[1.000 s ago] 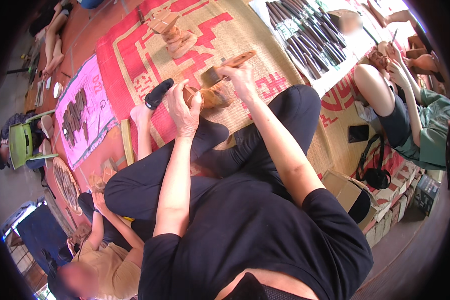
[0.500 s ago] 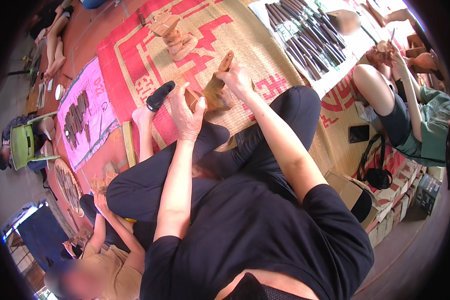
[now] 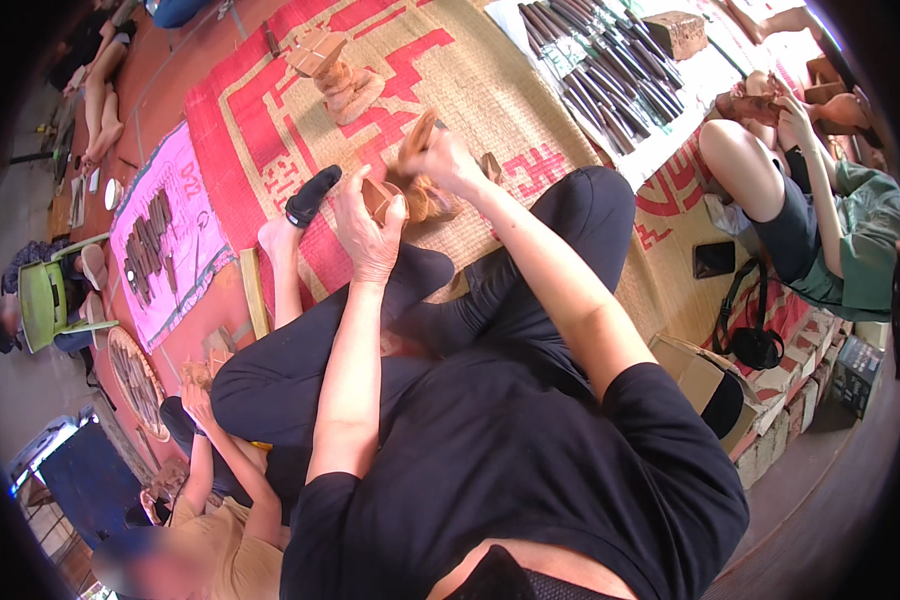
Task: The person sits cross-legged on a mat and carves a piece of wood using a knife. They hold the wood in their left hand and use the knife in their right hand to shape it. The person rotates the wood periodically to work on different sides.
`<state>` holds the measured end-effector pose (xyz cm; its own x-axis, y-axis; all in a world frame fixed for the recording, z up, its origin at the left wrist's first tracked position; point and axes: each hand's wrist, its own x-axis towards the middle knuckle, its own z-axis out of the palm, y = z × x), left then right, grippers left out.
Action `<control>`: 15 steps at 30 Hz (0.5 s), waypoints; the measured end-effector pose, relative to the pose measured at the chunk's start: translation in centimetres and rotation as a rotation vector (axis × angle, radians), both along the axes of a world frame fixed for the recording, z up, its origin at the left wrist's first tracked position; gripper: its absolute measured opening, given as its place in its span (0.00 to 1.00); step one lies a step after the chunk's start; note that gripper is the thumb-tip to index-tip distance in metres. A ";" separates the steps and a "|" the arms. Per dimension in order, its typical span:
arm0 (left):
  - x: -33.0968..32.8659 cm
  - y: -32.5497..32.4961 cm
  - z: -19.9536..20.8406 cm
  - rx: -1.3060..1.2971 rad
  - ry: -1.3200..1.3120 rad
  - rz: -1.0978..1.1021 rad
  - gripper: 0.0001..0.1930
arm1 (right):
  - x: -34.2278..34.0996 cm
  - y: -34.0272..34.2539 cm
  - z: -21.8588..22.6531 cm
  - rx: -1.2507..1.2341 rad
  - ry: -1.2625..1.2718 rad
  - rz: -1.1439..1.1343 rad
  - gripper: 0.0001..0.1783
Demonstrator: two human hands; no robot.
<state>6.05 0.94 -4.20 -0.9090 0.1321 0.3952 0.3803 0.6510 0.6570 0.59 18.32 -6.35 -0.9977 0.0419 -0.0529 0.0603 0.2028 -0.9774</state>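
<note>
Over the mat in front of my crossed legs, my left hand (image 3: 368, 222) grips a brown wooden carving (image 3: 382, 197), fingers curled round its left side. The carving's lower part (image 3: 435, 207) reaches right, beneath my other hand. My right hand (image 3: 450, 162) is closed on a flat wooden-handled brush (image 3: 416, 138); its handle points up and away, smeared by motion. The brush's bristle end cannot be made out clearly against the carving. A small dark piece (image 3: 490, 167) lies on the mat just right of my right wrist.
Another wooden carving (image 3: 342, 82) stands farther off on the red-and-straw mat (image 3: 260, 110). Many dark-handled tools (image 3: 610, 85) lie at the far right beside a wooden block (image 3: 676, 36). More tools rest on a pink cloth (image 3: 185, 240). People sit close by on both sides.
My right hand has shifted slightly left, swinging the brush handle left and tilting it over the carving. My left hand keeps its hold. At the right, another person's hands have moved.
</note>
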 end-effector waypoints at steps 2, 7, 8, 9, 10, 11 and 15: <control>-0.3 -0.2 -0.3 0.014 0.012 -0.004 0.27 | -0.2 1.7 -0.6 0.228 -0.159 0.183 0.18; -0.3 -0.2 -0.6 0.011 0.026 -0.001 0.27 | -0.9 1.1 2.2 0.087 -0.076 -0.068 0.19; -0.3 -0.3 -0.4 -0.002 0.038 -0.003 0.27 | -0.8 0.7 1.0 0.139 -0.070 -0.006 0.18; -0.3 -0.1 -0.3 -0.001 0.021 -0.014 0.27 | -0.6 0.3 -0.3 0.190 -0.065 0.055 0.18; -0.2 -0.3 -0.4 0.010 0.001 -0.010 0.28 | -0.4 -0.3 -0.1 0.239 -0.059 0.126 0.18; -0.1 -0.4 -0.4 0.021 -0.020 -0.005 0.28 | 0.0 -0.1 0.2 0.136 -0.006 0.098 0.17; 0.0 -0.9 -0.7 0.032 -0.009 0.008 0.28 | -1.8 1.0 2.3 0.509 -0.132 0.171 0.16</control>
